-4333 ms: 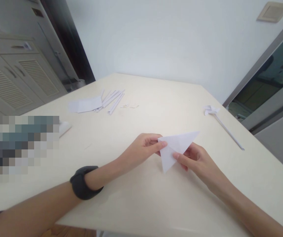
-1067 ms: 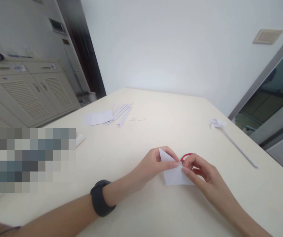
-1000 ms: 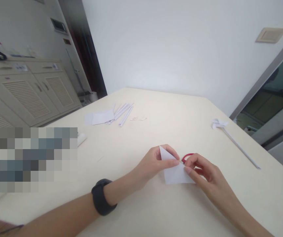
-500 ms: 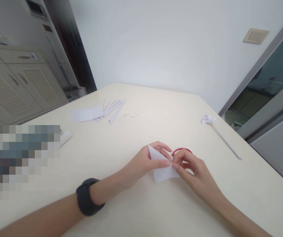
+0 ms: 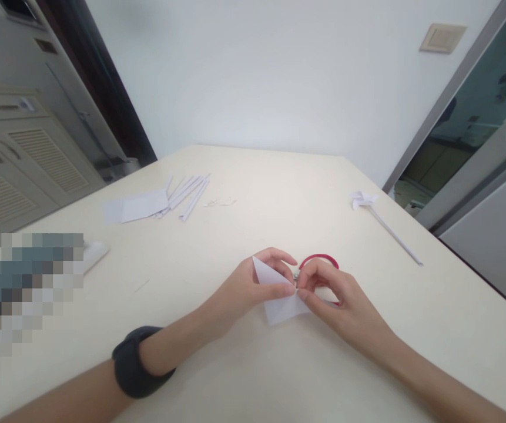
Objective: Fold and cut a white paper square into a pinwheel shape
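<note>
A small white sheet of paper (image 5: 277,312) is held low over the table, one corner standing up against my left palm. My left hand (image 5: 250,285) is closed on it, thumb on the near face and fingers behind. With thumb and forefinger, my right hand (image 5: 345,296) pinches the same sheet near its middle, right by the left thumb tip. Whether anything tiny sits in that pinch cannot be seen. Red-handled scissors (image 5: 331,259) lie on the table just behind my right hand, which hides part of them.
On the right lies a paper pinwheel (image 5: 364,200) on a rolled paper stick (image 5: 396,237). Further back on the left are paper sheets (image 5: 143,205), several paper rolls (image 5: 194,201) and small pale strips (image 5: 220,202). A blurred-out patch (image 5: 14,288) covers the table's left side.
My view has turned slightly, so everything sits a little further left. A bit more of the scissors shows behind my right hand. Both hands keep nearly the same hold on the paper.
</note>
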Demonstrator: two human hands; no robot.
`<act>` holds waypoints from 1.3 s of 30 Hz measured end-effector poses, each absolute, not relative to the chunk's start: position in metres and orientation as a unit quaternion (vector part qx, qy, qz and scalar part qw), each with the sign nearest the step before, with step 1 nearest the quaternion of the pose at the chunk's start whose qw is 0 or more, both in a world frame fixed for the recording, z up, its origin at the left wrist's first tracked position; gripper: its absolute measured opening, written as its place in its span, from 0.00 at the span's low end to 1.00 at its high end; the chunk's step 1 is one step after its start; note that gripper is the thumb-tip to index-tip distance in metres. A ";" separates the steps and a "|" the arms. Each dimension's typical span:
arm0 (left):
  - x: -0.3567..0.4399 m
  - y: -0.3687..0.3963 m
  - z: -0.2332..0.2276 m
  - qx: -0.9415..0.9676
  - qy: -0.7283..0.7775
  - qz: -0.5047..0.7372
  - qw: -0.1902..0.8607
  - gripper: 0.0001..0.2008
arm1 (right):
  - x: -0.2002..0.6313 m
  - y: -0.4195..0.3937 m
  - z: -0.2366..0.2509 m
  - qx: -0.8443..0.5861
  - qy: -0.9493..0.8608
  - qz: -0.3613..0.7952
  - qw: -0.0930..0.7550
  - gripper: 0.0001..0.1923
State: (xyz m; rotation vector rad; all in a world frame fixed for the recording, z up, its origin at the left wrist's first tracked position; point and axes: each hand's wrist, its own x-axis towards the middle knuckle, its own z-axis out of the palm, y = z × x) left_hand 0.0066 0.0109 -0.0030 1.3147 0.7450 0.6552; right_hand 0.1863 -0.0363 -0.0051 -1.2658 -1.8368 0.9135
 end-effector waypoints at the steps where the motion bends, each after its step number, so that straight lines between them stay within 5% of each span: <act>1: 0.007 0.011 -0.004 0.585 0.335 0.300 0.675 0.17 | 0.186 -0.036 -0.005 -0.487 -0.711 0.357 0.361 0.06; 6: 0.005 0.013 -0.012 0.613 0.356 0.434 0.555 0.28 | 0.186 -0.033 -0.006 -0.481 -0.701 0.358 0.386 0.06; 12: 0.004 0.006 -0.006 0.769 0.379 0.408 0.313 0.03 | 0.188 -0.034 -0.009 -0.506 -0.683 0.355 0.389 0.05; 26: 0.004 0.001 0.004 0.784 0.330 0.327 0.412 0.06 | 0.184 -0.039 -0.006 -0.503 -0.705 0.313 0.390 0.05; 39: 0.007 -0.001 -0.008 0.784 0.351 0.352 0.373 0.05 | 0.181 -0.041 -0.008 -0.520 -0.701 0.312 0.376 0.04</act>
